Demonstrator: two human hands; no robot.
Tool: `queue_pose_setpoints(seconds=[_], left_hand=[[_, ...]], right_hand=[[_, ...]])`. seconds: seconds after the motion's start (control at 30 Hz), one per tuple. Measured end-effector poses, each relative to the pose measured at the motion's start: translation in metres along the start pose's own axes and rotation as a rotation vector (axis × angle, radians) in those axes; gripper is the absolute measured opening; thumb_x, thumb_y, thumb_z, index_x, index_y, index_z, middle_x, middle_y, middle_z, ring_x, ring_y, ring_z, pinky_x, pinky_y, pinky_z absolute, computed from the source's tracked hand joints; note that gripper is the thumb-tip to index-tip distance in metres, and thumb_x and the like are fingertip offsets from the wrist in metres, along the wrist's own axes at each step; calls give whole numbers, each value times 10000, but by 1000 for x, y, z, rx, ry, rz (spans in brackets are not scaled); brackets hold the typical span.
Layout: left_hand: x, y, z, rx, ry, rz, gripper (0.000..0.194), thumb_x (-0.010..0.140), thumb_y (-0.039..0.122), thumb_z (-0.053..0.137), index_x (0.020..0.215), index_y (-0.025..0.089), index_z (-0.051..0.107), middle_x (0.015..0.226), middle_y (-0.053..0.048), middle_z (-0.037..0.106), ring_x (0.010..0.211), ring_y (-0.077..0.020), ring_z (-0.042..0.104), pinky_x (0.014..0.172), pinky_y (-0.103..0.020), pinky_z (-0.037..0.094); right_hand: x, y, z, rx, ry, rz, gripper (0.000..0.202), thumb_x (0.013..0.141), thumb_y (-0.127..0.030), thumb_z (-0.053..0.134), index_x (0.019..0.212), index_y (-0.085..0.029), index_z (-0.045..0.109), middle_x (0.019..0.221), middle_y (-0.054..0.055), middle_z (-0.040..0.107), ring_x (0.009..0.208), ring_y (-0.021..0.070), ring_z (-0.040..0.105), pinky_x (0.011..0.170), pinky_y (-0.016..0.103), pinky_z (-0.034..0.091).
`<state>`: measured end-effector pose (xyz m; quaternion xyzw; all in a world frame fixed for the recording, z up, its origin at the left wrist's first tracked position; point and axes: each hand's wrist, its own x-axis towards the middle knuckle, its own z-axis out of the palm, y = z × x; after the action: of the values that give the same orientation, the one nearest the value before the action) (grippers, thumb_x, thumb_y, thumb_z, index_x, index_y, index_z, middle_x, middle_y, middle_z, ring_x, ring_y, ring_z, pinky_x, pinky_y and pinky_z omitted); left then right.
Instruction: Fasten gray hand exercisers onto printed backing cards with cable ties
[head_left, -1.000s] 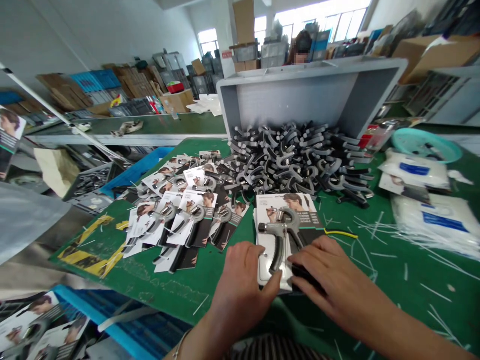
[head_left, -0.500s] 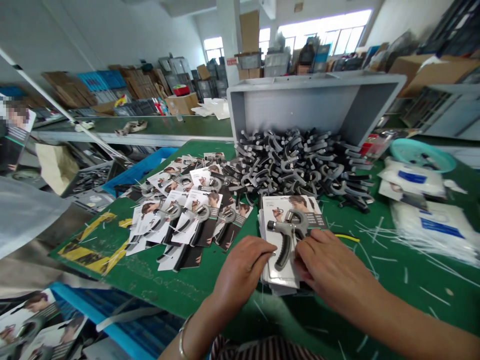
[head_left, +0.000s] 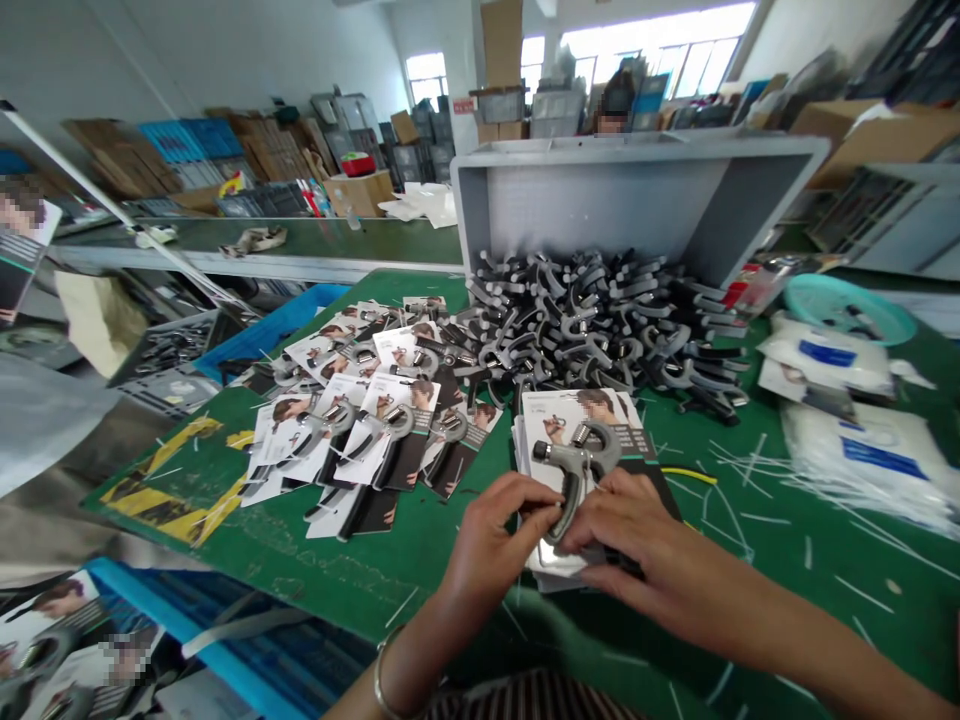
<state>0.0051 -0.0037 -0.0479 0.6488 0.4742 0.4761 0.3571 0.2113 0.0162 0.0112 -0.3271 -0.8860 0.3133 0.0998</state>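
Observation:
A grey and black hand grip (head_left: 576, 460) lies on the top printed card (head_left: 541, 425) of a stack in front of me. My left hand (head_left: 504, 535) is at the grip's lower left, thumb and forefinger pinched at its black handle; whatever is between them is too small to make out. From the right, my right hand (head_left: 634, 530) curls over the other handle and the card's lower part, with its fingers closed on the grip. Carded hand grips (head_left: 390, 430) lie overlapping to the left. Behind the stack is a big pile of loose hand grips (head_left: 592, 320).
A grey crate (head_left: 592, 205) lies tipped on its side behind the pile. On the right are plastic bags (head_left: 885, 450), a teal basket (head_left: 847, 305) and scattered white ties (head_left: 750, 470). A yellow-handled tool (head_left: 690, 474) lies beside my right hand. A person (head_left: 616, 105) is beyond the crate.
My right hand has moved left and down over the grip's lower part. My left fingertips have shifted slightly right onto the handle. The camera view has shifted a little.

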Motion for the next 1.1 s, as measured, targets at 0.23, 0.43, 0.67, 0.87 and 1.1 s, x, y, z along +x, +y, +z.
queue_pose_setpoints(seconds=[0.23,0.43,0.67,0.87,1.1], left_hand=[[-4,0,3,-12,26,-68,52,862,148,673,876,182,710,854,-14,683,816,-138,630,755,-230,477],[-4,0,3,-45,29,-89,48,881,196,672,895,192,717,866,-17,681,837,-149,626,764,-244,472],[-5,0,0,-142,97,-154,32,861,206,696,858,189,723,871,-24,691,848,-155,635,774,-251,473],[3,6,2,-122,32,-118,27,852,180,700,843,179,726,841,-23,689,822,-146,625,765,-241,467],[5,11,1,-89,3,-125,28,850,171,700,832,176,721,829,-17,681,805,-143,620,758,-240,466]], right_hand=[[2,10,-3,146,98,-14,109,945,-260,629,1048,-278,659,1047,14,677,1038,217,541,924,387,437],[12,11,15,144,422,-14,28,941,-207,626,928,-229,638,931,22,660,924,205,570,854,369,433],[9,18,11,-46,399,-34,92,976,-225,568,896,-222,614,861,18,649,854,215,517,801,366,386],[3,18,3,-202,311,-15,159,989,-266,540,866,-206,621,864,43,634,864,235,491,804,391,350],[9,14,4,-204,316,-10,154,989,-259,540,864,-212,618,849,32,634,861,233,492,806,390,346]])
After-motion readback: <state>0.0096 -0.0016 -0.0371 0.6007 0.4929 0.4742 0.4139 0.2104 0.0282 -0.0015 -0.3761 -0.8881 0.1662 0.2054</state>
